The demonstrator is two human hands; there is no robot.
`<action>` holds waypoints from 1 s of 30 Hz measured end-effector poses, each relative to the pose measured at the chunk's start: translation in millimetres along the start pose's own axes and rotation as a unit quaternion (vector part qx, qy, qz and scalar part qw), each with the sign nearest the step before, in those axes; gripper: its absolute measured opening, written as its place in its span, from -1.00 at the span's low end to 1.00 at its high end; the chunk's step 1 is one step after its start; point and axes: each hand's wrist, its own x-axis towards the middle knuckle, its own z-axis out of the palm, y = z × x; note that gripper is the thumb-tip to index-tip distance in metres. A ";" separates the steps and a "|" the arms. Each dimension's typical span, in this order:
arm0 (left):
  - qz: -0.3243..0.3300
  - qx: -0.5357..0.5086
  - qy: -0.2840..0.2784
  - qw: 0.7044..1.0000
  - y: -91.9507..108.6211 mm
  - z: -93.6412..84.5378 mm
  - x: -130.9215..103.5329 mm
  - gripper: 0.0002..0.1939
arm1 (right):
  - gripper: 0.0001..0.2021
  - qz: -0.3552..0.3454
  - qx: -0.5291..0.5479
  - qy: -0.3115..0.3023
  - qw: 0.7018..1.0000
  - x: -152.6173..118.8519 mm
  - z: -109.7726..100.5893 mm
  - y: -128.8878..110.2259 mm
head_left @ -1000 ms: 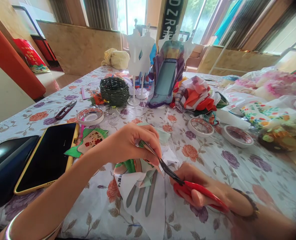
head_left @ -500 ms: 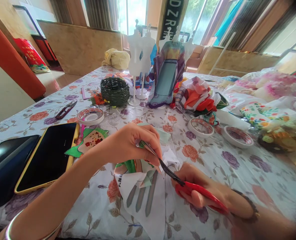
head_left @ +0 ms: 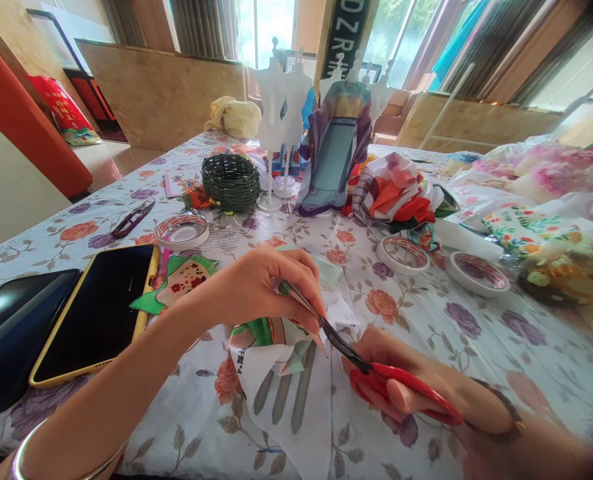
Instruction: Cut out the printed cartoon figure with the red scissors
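Pinched in my left hand (head_left: 289, 287) is a printed fabric piece (head_left: 261, 331) with green and pink areas, hanging below the fingers. My right hand (head_left: 391, 373) is wrapped round the handles of red-handled scissors (head_left: 416, 390). Their dark blades (head_left: 343, 345) point up and left, with the tips right at my left fingertips, at the edge of the fabric. Under both lies a white sheet (head_left: 313, 427) printed with grey-green strips and some characters. A cut piece with a green border (head_left: 189, 283) rests left of my left wrist.
Two phones, one in a yellow case (head_left: 96, 313), lie at the left. Behind are thread snips (head_left: 133, 219), tape rolls (head_left: 403, 255), a dark woven basket (head_left: 231, 183), white mannequin stands (head_left: 271, 107) and bundled fabric (head_left: 393, 193). Plastic-wrapped flowers (head_left: 551, 167) are at the right.
The scissors' handles and my right hand have shifted very slightly to the right. My left hand keeps its pinch at nearly the same spot.
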 end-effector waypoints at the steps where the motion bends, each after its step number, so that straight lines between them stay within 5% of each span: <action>1: 0.000 0.001 -0.002 1.000 0.1 -0.3 0.0 -0.94 | -0.38 -0.002 -0.004 -0.004 1.000 0.4 -1.0 1.2; 16: -0.030 -0.006 0.002 1.000 3.7 0.3 -1.2 -0.89 | -0.37 0.007 -0.030 -0.009 0.999 0.8 -1.3 2.0; 21: -0.027 -0.003 -0.016 1.000 2.8 0.3 -1.5 -0.87 | -0.39 -0.009 -0.039 0.037 0.999 -0.8 2.2 -2.7; 26: -0.026 -0.012 -0.024 0.999 2.9 1.3 -0.4 -0.86 | -0.43 -0.004 -0.066 -0.026 0.997 -0.7 -3.8 -8.8; 30: -0.027 -0.004 -0.032 0.999 4.8 0.7 0.3 -0.88 | -0.52 0.020 -0.069 0.001 0.997 0.0 -3.8 -16.4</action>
